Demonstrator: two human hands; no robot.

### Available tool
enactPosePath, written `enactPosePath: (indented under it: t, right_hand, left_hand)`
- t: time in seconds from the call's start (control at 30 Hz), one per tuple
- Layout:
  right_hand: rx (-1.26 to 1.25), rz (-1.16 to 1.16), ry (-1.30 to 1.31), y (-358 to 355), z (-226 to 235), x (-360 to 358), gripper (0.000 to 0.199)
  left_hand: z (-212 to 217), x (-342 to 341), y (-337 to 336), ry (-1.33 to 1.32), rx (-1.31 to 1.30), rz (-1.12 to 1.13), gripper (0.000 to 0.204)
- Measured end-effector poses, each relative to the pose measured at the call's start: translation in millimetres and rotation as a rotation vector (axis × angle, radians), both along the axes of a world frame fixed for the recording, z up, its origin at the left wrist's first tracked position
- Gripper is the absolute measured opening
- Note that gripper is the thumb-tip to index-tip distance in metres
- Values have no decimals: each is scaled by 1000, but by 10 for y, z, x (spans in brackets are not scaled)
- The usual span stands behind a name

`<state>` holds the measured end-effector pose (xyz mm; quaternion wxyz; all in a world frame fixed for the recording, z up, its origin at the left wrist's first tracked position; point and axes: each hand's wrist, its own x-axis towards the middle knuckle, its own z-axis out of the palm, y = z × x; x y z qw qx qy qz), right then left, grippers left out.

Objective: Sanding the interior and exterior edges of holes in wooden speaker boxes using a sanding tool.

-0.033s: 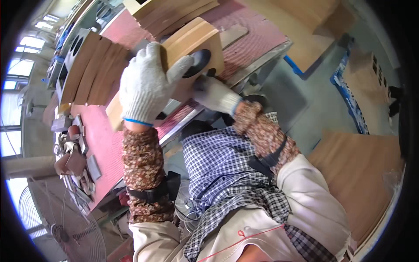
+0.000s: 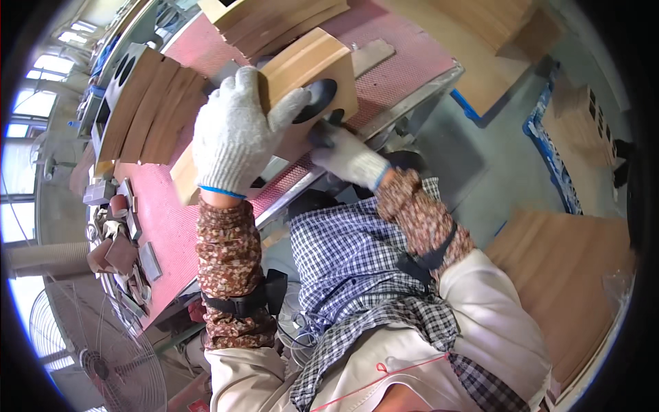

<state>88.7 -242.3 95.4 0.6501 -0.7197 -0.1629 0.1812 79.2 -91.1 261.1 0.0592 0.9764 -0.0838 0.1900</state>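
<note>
A light wooden box [image 2: 302,65] with a round dark hole in its front face stands tilted on the pink bench top. My left hand [image 2: 237,134], in a white knit glove, is closed over the box's left edge, its thumb lying on the front face beside the hole. Low at the box's near right corner is my right hand [image 2: 350,159], also gloved. Its fingers are curled at something dark against the box, slightly blurred, so what they hold cannot be made out.
Several wooden boxes [image 2: 154,106] stand in a row at the left, and more wooden boxes [image 2: 274,24] at the back. Sanding scraps and blocks [image 2: 123,240] lie on the pink bench [image 2: 171,230] at the left. A fan [image 2: 103,357] stands lower left; wooden panels [image 2: 563,281] lie at the right.
The whole view has shifted slightly. My right hand has moved a little to the right and toward me along the box; my left hand keeps its hold.
</note>
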Motion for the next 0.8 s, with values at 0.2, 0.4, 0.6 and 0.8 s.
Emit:
enactPosePath:
  t: [0.2,0.4,0.6,0.8]
  right_hand:
    - [55,183,-83,-56,-227,280,29]
    - [1078,-65,970,-191,72,-55,26]
    - [53,149,-298,-233,-38,21,21]
    - [-566,48,-413,30,252,200,36]
  left_hand:
    - [71,34,-54,45,28,32,56]
    - [28,16,-22,-9,80,4,64]
    - [55,16,-39,52,16,25,65]
    - [83,-6,-43,89,8,44,60]
